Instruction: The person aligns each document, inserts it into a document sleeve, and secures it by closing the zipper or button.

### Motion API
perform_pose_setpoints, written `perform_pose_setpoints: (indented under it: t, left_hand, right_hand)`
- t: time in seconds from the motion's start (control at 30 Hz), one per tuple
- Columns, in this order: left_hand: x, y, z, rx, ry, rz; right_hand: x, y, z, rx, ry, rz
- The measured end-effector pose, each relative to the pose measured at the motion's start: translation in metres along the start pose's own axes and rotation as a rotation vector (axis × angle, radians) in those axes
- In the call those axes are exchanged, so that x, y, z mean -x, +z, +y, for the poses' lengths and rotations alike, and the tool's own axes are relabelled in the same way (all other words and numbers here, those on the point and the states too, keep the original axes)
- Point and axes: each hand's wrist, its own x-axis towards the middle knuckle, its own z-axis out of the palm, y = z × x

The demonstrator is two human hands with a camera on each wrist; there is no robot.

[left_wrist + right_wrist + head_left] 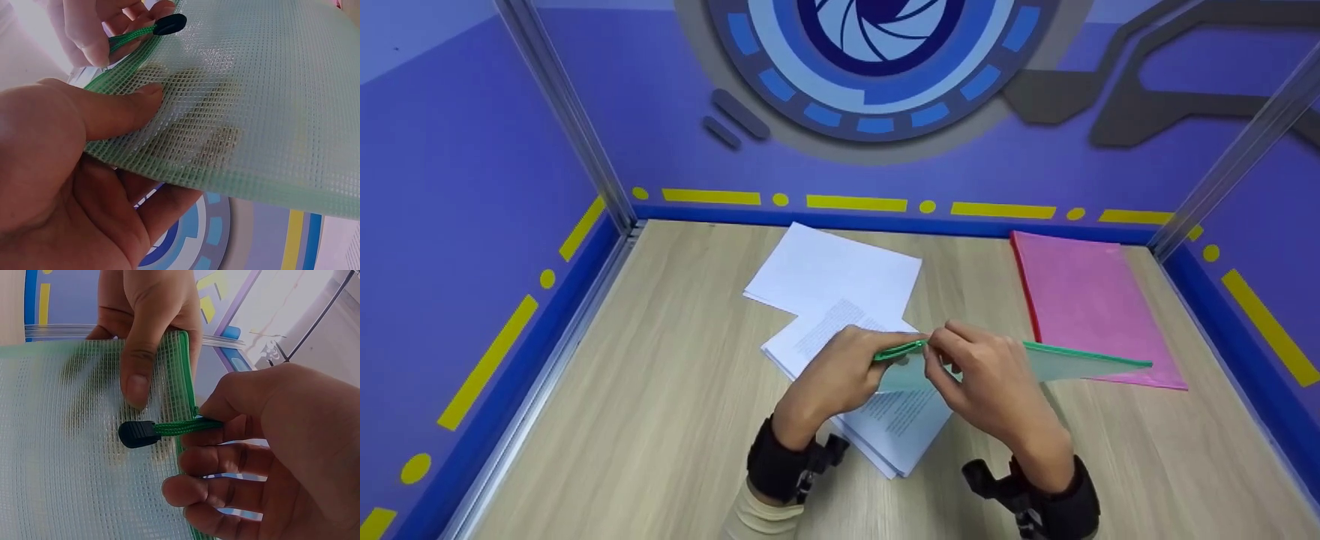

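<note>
Green mesh zip pouch [1065,361] held up off the tabletop [675,390], over its middle, toward the near edge. Left hand [840,375] grips the pouch's corner: thumb [121,109] flat on top of the mesh, the other fingers showing through from beneath. Right hand [997,390] pinches the green zipper cord [180,428] between thumb and forefinger, remaining fingers curled loose under it; the black tab [138,434] at the cord's end dangles free against the mesh.

Under the hands, a stack of printed sheets [885,427]. A blank white sheet [832,274] lies nearer the far edge. A pink folder [1087,300] sits by the far right corner, its near end under the pouch.

Judgement: the step in hand looks like working the zipper, with the slider at the corner the left hand steadies. Whether the zip is open or closed I cannot tell. The next move likely calls for a steady pull along the green zip edge while the left hand keeps the corner taut so the mesh does not bunch.
</note>
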Motion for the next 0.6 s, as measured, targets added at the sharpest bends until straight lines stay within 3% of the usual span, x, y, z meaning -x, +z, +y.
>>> perform_pose_setpoints:
  t: [0.6]
  left_hand:
    - [0.0013,-0.0009,-0.0022,0.038,0.037,0.025]
  right_hand:
    - [0.0001,-0.0021,0.0022,-0.006,0.002,-0.001]
